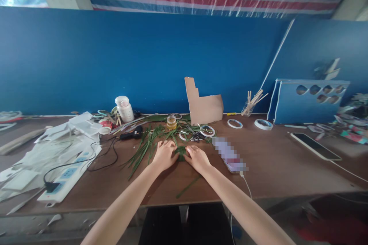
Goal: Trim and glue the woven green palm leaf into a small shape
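Note:
A small piece of green leaf strips (181, 154), apparently woven, lies on the brown table (218, 189) in front of me. My left hand (166, 155) grips its left edge with bent fingers. At the opposite edge, my right hand (197, 157) has its fingers pressed onto the piece. Long loose green strips (146, 143) spread beside and behind my left hand. One separate strip (188, 187) rests nearer the table's front. Fingertips partly cover the piece, so its full outline is hidden.
Behind my hands are a small jar (171, 123), dark scissors (197, 136) and a white tape roll (207, 131). A phone (228, 155) with a cable lies right. Left are a black glue gun (130, 134) and a power strip (67, 176). Cut cardboard (205, 108) stands behind.

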The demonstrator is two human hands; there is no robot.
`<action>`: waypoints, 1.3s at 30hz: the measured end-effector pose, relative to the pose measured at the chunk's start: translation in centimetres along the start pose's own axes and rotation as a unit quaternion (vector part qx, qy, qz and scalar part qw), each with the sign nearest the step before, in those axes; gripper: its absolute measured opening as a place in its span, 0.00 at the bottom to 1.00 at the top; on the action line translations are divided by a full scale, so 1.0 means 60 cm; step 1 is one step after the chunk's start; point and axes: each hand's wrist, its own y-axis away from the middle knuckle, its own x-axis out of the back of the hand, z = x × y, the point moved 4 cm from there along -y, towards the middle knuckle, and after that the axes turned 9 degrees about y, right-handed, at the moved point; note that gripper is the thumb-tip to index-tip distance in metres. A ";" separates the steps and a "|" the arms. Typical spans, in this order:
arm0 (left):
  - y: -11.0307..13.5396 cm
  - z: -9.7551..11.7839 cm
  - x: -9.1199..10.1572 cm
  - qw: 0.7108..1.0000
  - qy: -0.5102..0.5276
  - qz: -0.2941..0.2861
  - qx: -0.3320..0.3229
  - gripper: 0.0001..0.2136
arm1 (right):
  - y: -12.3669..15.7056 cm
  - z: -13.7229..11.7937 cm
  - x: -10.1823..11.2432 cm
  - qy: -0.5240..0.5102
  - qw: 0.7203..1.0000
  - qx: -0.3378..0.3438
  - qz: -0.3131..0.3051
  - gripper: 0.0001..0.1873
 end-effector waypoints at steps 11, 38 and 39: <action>0.000 0.005 -0.003 1.000 -0.016 0.003 -0.020 0.09 | 0.001 -0.010 0.001 -0.033 0.999 0.024 0.004 0.08; -0.001 0.005 -0.008 0.999 -0.031 0.017 -0.036 0.07 | -0.006 -0.017 -0.011 -0.061 0.997 0.037 0.026 0.02; -0.001 0.006 -0.007 0.999 -0.032 0.018 -0.035 0.08 | -0.005 -0.015 -0.010 -0.074 0.996 0.034 0.037 0.01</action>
